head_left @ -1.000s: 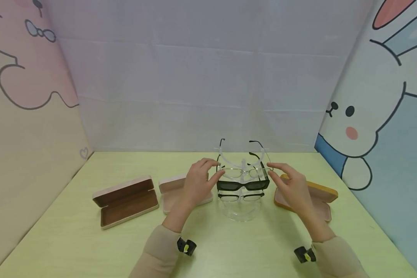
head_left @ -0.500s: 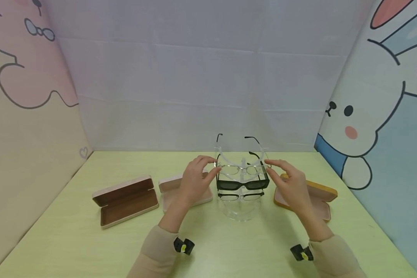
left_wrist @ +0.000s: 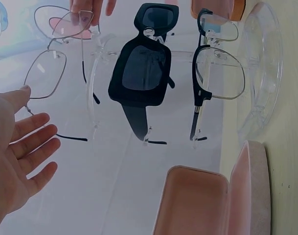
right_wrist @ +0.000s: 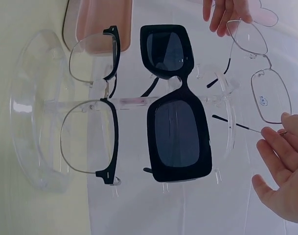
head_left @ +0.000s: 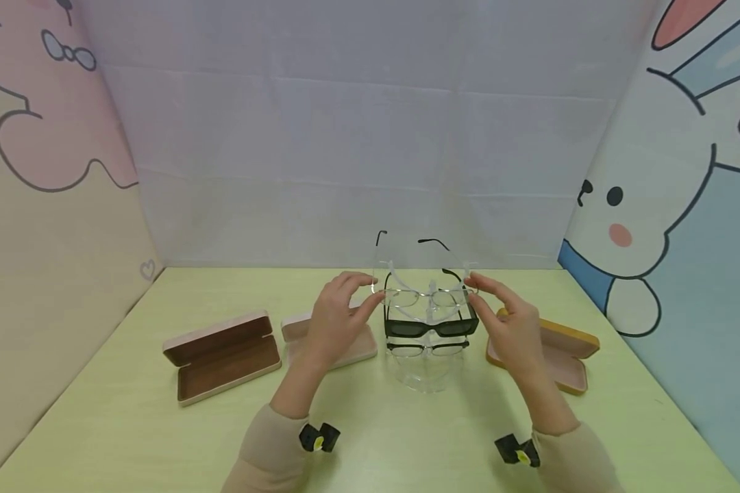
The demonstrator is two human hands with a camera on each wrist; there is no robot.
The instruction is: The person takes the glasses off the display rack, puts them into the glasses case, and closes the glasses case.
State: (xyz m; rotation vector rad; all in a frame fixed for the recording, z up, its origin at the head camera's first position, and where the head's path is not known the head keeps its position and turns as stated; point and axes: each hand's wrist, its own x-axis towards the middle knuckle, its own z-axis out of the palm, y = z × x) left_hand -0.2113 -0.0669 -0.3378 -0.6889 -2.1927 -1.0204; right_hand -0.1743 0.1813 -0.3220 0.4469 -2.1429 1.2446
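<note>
Wire glasses (head_left: 431,294) raised, two hands (head_left: 335,318) (head_left: 516,332), two racked pairs (head_left: 431,329) (head_left: 428,349), three cases (head_left: 228,373) (head_left: 354,346) (head_left: 569,366)

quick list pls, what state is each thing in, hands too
left hand: pinching one end of the wire glasses
right hand: pinching the other end
wire glasses: held up, arms unfolded
sunglasses: on the stand, arms unfolded
half-rim glasses: on the stand below the sunglasses, arms unfolded
stand: upright
brown-lined case: open
pink case: open
yellow case: open
</note>
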